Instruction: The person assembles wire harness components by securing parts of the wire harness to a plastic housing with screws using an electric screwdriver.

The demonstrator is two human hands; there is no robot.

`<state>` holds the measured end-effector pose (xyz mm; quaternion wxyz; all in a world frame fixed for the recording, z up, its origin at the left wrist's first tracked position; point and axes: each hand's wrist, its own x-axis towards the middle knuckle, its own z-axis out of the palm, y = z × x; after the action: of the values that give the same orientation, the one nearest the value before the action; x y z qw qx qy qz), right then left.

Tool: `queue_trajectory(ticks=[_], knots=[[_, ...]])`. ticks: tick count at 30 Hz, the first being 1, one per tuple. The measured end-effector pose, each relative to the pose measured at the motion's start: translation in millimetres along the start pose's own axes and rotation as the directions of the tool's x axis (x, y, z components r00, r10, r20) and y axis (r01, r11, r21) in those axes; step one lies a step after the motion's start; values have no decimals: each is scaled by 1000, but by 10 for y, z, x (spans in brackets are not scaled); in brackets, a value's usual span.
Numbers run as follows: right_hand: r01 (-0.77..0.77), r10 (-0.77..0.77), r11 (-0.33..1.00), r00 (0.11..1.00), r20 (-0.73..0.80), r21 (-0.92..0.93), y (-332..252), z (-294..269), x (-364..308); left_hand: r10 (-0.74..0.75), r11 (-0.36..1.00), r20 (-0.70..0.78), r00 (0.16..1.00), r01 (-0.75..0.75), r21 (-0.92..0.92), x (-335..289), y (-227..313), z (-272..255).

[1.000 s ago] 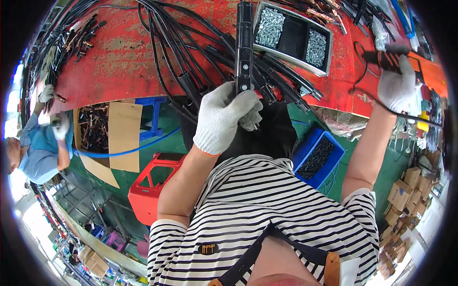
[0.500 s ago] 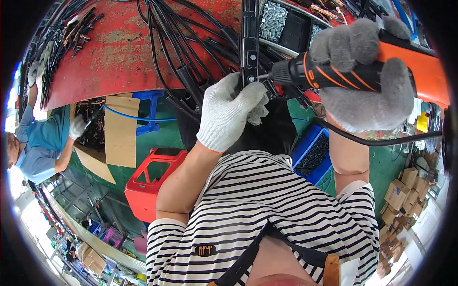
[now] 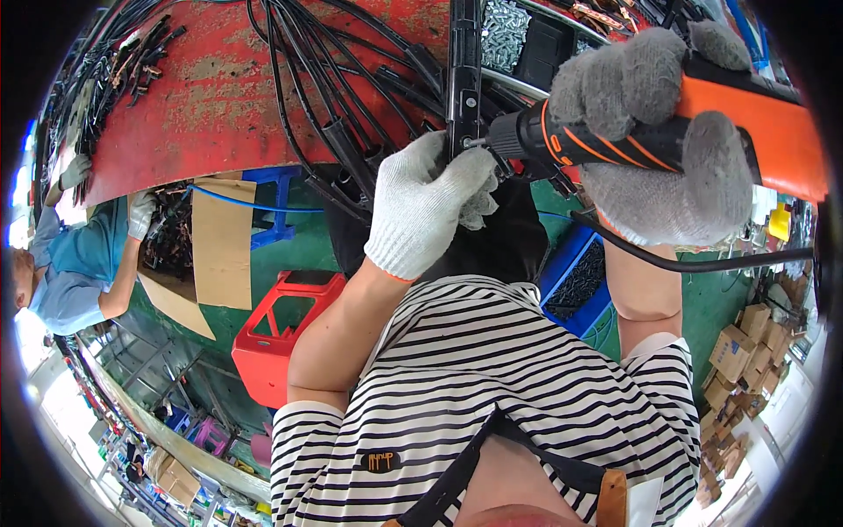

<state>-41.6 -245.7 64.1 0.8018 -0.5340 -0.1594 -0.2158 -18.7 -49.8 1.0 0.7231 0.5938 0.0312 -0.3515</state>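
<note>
My right hand (image 3: pixel 654 180), in a grey-white knit glove, is wrapped round an orange and black electric screwdriver (image 3: pixel 746 101). Its bit points left and meets a small screw (image 3: pixel 471 142) at the near end of a long black bar (image 3: pixel 464 66). A second screw head shows a little farther up the bar. My left hand (image 3: pixel 421 198), in a white knit glove, is closed on the bar's near end, thumb beside the screw. The left fingertips are partly hidden behind the bar. Black cables (image 3: pixel 325 79) with thick black sleeves lie just left of the bar.
A tray (image 3: pixel 536 57) with loose silver screws stands beyond the screwdriver. Below the worn red tabletop (image 3: pixel 219 79) are a red stool (image 3: pixel 263 342) and a blue bin (image 3: pixel 551 303) of black parts. At left, a gloved co-worker (image 3: pixel 83 272) sits by an open cardboard box (image 3: pixel 224 255).
The screwdriver and my right hand have shifted slightly left, and its bit now sits at the screw. My left hand keeps its hold. The co-worker's hands have moved.
</note>
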Motion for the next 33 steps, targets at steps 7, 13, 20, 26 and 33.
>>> queue_trajectory(ticks=[7, 13, 20, 26, 33], knots=[[-18, 28, 997, 988, 152, -71, -19, 23, 47, 14, 1000, -41, 999, -14, 4, -26, 0, 45], [-29, 44, 997, 977, 206, -78, -13, 105, 19, 12, 1000, -75, 997, -12, -10, -47, -54, 72], [-52, 61, 996, 989, 138, -67, 70, 89, -50, 54, 997, -83, 995, -59, -56, -57, -112, 44], [146, -154, 987, 978, -144, -67, -46, 169, 174, 104, 995, -74, 992, -104, 5, -116, 15, -29], [-658, 706, 705, 686, -176, 266, 366, -225, 228, 67, 998, 31, 997, -67, -20, -173, 40, -111]])
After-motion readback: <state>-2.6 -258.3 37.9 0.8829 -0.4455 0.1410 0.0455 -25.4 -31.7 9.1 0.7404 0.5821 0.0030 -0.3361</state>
